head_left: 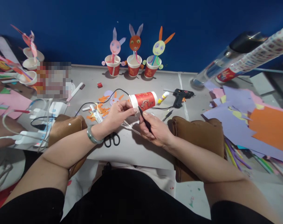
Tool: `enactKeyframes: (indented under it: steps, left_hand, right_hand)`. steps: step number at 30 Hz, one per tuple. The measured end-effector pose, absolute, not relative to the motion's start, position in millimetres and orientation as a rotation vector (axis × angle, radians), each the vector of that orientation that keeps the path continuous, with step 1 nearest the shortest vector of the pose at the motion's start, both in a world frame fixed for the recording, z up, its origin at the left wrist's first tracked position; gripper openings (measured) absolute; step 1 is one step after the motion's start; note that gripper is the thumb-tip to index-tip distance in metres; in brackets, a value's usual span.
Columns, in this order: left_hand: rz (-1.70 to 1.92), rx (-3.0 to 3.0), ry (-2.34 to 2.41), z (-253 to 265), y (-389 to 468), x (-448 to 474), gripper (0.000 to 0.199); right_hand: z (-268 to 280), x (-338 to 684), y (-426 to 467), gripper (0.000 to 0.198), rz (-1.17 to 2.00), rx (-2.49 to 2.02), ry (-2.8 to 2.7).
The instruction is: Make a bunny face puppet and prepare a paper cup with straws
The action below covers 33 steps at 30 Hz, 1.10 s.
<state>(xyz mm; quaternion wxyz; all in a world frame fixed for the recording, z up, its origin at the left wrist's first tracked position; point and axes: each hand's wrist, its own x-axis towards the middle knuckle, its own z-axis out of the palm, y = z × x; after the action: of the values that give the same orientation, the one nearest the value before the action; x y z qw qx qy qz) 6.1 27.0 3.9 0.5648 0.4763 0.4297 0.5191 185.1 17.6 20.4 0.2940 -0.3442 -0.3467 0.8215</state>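
Note:
A red and white paper cup [144, 101] lies on its side on the table, its white rim towards the left. My left hand [115, 116] is in front of that rim, thumb and fingers pinched together; what they hold, if anything, is too small to make out. My right hand [152, 129] is closed around a slim black pen-like tool [146, 122], whose tip points up at the left fingertips. Below my left wrist lie the black handles of scissors [112, 140]. A glue stick [163, 97] and a black pen [167, 115] lie right of the cup.
Three cups with paper rabbit heads [135, 43] stand along the blue wall. A black glue gun [181, 97] with a cable is at right. Orange paper scraps [98, 112] lie left, purple paper [230, 121] far right. Brown cushions [198, 140] flank my forearms. A bottle [216, 62] stands back right.

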Motion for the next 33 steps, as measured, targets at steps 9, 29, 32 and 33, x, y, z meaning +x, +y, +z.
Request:
enactKeyframes:
  steps: [9, 29, 32, 33]
  left_hand:
    - [1.255, 1.333, 1.228, 15, 33, -1, 0.022]
    - [1.195, 1.405, 1.315, 20, 30, 1, 0.023]
    - [1.186, 1.381, 1.284, 19, 30, 2, 0.024]
    - [1.184, 1.372, 1.274, 19, 30, 2, 0.024]
  right_hand:
    - [25, 187, 16, 0.041, 2.216, -0.949, -1.127]
    - [23, 211, 34, 0.064, -0.136, -1.317, -2.612]
    - [23, 211, 34, 0.065, -0.153, -1.331, -2.611]
    - [22, 211, 34, 0.065, -0.161, -1.335, -2.607]
